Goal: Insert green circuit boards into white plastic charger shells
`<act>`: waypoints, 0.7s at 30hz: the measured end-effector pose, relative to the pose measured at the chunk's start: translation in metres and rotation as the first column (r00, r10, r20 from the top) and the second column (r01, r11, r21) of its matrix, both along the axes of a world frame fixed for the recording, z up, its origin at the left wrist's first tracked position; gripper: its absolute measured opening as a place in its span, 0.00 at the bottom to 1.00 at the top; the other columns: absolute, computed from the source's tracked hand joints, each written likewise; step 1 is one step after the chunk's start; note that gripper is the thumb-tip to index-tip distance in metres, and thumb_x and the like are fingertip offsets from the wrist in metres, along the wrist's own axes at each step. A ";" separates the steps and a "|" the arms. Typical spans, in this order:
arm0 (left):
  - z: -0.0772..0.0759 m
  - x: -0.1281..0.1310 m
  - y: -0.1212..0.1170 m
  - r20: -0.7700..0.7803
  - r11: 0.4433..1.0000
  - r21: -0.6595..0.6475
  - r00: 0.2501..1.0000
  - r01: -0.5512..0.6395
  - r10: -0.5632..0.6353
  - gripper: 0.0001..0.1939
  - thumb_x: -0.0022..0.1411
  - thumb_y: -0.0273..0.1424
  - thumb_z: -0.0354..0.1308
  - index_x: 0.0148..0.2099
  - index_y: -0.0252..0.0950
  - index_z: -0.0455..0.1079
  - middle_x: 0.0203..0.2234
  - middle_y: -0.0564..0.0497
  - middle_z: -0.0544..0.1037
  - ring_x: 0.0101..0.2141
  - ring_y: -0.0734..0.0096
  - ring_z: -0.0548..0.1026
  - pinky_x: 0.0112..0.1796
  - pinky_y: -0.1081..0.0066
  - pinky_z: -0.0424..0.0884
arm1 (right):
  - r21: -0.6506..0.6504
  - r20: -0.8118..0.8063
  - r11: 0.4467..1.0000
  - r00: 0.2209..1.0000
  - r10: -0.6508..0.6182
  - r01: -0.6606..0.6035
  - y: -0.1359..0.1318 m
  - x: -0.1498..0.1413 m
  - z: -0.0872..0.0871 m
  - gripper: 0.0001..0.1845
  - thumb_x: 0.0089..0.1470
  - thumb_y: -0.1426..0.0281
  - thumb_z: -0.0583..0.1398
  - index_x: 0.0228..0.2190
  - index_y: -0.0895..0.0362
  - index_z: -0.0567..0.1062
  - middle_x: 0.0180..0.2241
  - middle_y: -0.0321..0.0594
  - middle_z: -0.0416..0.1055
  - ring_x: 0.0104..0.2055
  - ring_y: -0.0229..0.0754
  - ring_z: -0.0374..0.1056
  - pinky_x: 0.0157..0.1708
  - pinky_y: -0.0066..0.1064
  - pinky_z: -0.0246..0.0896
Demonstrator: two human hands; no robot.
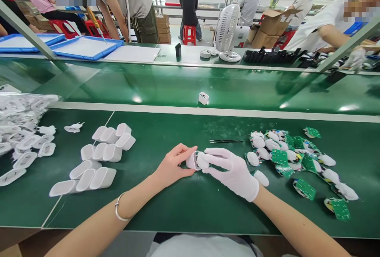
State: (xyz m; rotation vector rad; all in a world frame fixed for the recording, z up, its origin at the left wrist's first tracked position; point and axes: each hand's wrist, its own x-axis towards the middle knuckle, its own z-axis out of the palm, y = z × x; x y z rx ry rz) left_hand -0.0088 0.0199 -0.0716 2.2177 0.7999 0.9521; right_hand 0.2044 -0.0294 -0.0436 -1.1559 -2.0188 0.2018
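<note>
White plastic housing (191,162) sits at mid-dial, pinched in the grip of the left hand (172,164); the grip of the gloved right hand (233,170) pinches a white-topped part (203,161) at its mouth, a fitting that looks under way, depth unclear; one white unit (203,98) at twelve o'clock may be finished; open shells (101,153) at nine and circuit boards (279,157) at three on the green bench (166,205) look left to do.
</note>
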 end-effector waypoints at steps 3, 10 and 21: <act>-0.001 0.001 0.000 0.012 1.000 0.026 1.000 0.002 -0.002 0.26 0.55 0.24 0.59 0.56 0.42 0.66 0.36 0.50 0.69 0.34 0.72 0.70 0.34 0.73 0.71 | 0.077 0.138 0.997 0.990 0.015 -0.026 -0.001 0.003 -0.003 0.10 0.58 0.70 0.56 0.40 0.54 0.76 0.41 0.41 0.74 0.39 0.35 0.72 0.39 0.23 0.70; -0.006 0.001 0.000 0.010 0.986 0.166 1.000 0.022 -0.024 0.28 0.56 0.21 0.57 0.59 0.42 0.64 0.36 0.48 0.70 0.35 0.71 0.69 0.33 0.72 0.71 | 0.004 0.397 0.999 0.917 0.046 -0.052 -0.005 -0.005 0.005 0.20 0.58 0.79 0.51 0.48 0.52 0.72 0.42 0.42 0.74 0.44 0.39 0.71 0.39 0.28 0.71; -0.001 0.011 -0.010 0.117 0.975 0.212 0.989 0.065 -0.091 0.28 0.53 0.23 0.62 0.57 0.40 0.65 0.36 0.49 0.73 0.34 0.72 0.71 0.32 0.74 0.70 | -0.740 -0.670 0.400 0.644 -0.369 -0.540 -0.001 -0.016 0.003 0.42 0.45 0.56 0.67 0.57 0.60 0.63 0.47 0.48 0.71 0.48 0.47 0.67 0.51 0.45 0.61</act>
